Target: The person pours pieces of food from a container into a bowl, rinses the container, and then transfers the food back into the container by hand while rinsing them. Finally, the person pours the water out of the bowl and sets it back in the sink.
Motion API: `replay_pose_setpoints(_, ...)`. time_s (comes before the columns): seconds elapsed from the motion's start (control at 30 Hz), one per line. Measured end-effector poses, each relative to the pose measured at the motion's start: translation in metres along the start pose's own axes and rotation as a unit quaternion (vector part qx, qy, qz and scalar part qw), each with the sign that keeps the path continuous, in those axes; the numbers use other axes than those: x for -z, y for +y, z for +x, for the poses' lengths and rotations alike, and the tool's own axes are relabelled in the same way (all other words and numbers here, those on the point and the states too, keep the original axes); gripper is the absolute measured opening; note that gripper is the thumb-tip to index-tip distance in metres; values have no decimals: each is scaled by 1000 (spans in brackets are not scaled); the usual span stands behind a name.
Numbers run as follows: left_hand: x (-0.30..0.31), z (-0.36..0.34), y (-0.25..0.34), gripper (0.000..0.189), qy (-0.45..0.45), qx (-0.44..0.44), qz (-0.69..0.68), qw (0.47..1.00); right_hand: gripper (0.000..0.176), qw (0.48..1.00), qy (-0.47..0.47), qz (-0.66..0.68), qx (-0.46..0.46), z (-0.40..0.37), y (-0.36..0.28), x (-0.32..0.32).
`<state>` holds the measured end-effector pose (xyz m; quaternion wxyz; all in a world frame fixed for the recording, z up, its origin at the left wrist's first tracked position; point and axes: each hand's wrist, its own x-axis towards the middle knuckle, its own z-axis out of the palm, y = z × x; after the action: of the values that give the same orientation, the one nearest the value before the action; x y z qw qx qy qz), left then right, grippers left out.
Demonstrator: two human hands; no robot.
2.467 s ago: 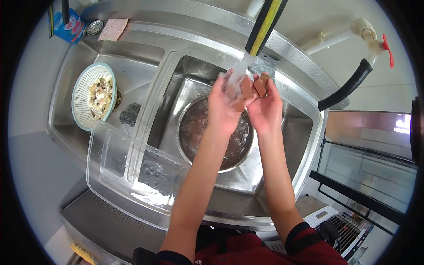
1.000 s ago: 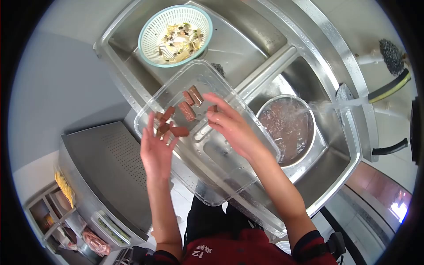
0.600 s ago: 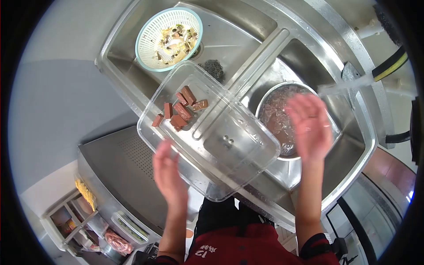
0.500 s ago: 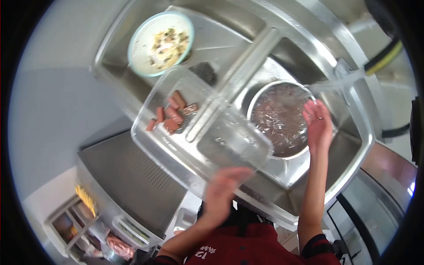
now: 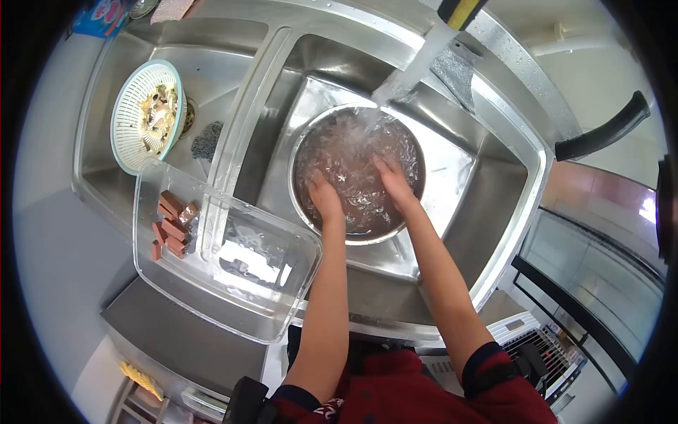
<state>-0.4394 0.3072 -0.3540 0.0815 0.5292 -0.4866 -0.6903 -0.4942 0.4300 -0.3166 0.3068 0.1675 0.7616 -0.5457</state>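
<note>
Both hands are dipped into a round metal bowl (image 5: 420,169) of churning, brownish-pink water in the right basin. My left hand (image 5: 323,194) is at the bowl's left side and my right hand (image 5: 395,182) at its right, their fingertips hidden under the water. Whether they hold anything below the surface cannot be seen. Water (image 5: 409,74) pours in at the bowl's far side from a yellow and black spout (image 5: 462,10). Left of my left arm, a clear plastic tub (image 5: 240,332) lies across the sink's divider, with several reddish-brown pieces (image 5: 173,227) at its left end.
A pale blue-rimmed colander (image 5: 127,124) with food scraps stands in the left basin, beside a dark scouring pad (image 5: 207,141) and a drain. A cleaver (image 5: 455,71) rests at the sink's back edge. A grey counter (image 5: 191,332) lies at the lower left.
My left hand has moved from over the tub's near edge into the bowl, and my right hand has gone down into the water. The view has shifted to the right.
</note>
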Motion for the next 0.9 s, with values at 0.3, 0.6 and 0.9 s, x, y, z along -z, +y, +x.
replay_pose_setpoints(0.3,8,-3,22,60,-137,202,-25,969,57,942,-129,249,-186,-13,-40,1)
replay_pose_setpoints(0.6,11,-33,32,55,-220,310,-148,913,47,926,-191,259,-196,-12,-4,-4)
replay_pose_setpoints(0.9,12,-49,55,56,-296,300,-180,889,36,876,-185,429,-117,-36,-2,0)
